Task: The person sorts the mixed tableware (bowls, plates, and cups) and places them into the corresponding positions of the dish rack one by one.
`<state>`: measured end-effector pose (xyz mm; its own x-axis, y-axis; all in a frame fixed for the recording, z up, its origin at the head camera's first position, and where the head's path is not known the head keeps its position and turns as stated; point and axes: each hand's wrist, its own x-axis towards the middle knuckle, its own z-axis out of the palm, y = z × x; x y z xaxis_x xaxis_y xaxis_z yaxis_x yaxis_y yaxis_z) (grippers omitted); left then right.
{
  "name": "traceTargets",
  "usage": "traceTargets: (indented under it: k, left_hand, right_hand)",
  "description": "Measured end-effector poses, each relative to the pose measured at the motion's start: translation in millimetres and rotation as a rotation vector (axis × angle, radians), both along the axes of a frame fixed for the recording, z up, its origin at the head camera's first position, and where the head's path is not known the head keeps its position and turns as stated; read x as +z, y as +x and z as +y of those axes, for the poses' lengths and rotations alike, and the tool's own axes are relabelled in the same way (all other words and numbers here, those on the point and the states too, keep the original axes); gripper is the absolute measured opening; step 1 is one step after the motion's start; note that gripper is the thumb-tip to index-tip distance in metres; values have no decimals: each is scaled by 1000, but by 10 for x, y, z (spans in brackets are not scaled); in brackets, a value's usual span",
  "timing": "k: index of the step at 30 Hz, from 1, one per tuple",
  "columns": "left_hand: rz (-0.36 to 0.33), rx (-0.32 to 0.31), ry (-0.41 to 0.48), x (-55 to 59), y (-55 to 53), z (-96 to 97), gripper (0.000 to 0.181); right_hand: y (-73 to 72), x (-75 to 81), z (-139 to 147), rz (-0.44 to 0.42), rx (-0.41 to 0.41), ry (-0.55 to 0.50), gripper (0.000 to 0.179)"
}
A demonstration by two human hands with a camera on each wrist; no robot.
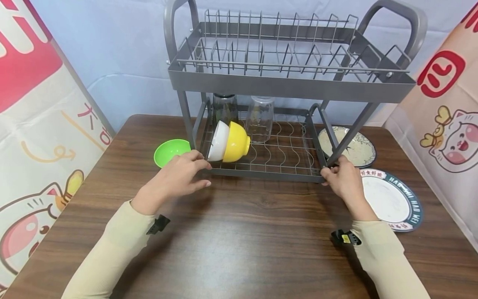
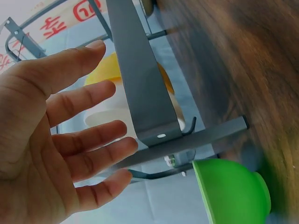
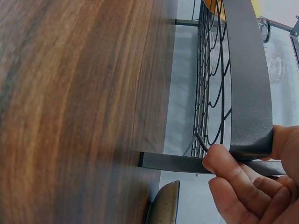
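A grey two-tier dish rack [image 1: 291,85] stands on the table. My right hand [image 1: 345,180] grips its lower front right corner, fingers curled round the leg and frame [image 3: 252,93]. My left hand [image 1: 179,172] is beside the lower front left corner, fingers spread and slightly bent, holding nothing; in the left wrist view its palm [image 2: 37,154] shows bare. On the lower tier a white bowl [image 1: 218,143] and a yellow bowl [image 1: 237,143] stand on edge, nested together. Behind them are a dark glass [image 1: 225,110] and a clear glass [image 1: 260,120], both upside down.
A green bowl [image 1: 169,151] sits left of the rack, close to my left hand. To the right lie a patterned plate [image 1: 352,145] and a white plate with a teal rim [image 1: 388,201]. The wooden table [image 1: 254,245] extends in front, with printed cloth [image 1: 437,137] at the sides.
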<state>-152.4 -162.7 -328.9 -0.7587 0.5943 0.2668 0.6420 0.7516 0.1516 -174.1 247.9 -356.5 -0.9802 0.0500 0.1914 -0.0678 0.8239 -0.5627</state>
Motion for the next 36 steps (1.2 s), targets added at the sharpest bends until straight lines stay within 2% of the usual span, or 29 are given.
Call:
traceTargets:
  k: [7, 15, 28, 36]
  left_hand:
    - [-2, 9, 16, -30, -17, -89, 33]
    - [-66, 84, 17, -35, -29, -214, 33]
    - [-41, 117, 6, -61, -74, -341, 37]
    - [-63, 162, -22, -59, -86, -401, 38]
  right_hand:
    - [-3, -4, 5, -4, 0, 3, 27]
    - [-2, 1, 1, -2, -3, 2, 27]
    - [3, 5, 0, -13, -7, -4, 27]
    - [4, 8, 0, -10, -6, -6, 27]
